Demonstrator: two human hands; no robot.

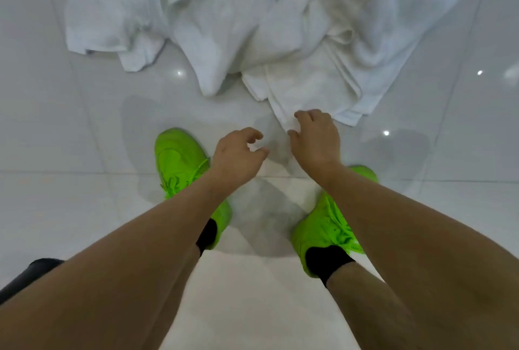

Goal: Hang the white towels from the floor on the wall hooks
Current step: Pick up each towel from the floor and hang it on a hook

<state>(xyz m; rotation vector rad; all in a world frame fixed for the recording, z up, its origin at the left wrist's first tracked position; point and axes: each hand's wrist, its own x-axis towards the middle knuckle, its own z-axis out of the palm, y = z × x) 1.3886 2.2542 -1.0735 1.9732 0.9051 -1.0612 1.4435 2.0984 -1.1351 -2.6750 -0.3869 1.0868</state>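
The towels (252, 13) are white terry cloth, soft and matt, with a nubby pile and flatter woven bands near their hems. The floor (70, 125) is pale glossy tile, smooth enough to mirror lights. The shoes (179, 159) look like bright green matt synthetic fabric.

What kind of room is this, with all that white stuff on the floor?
Probably a bathroom, though no walls or fixtures show. The floor is glossy pale tile, and crumpled white towels lie heaped on it.
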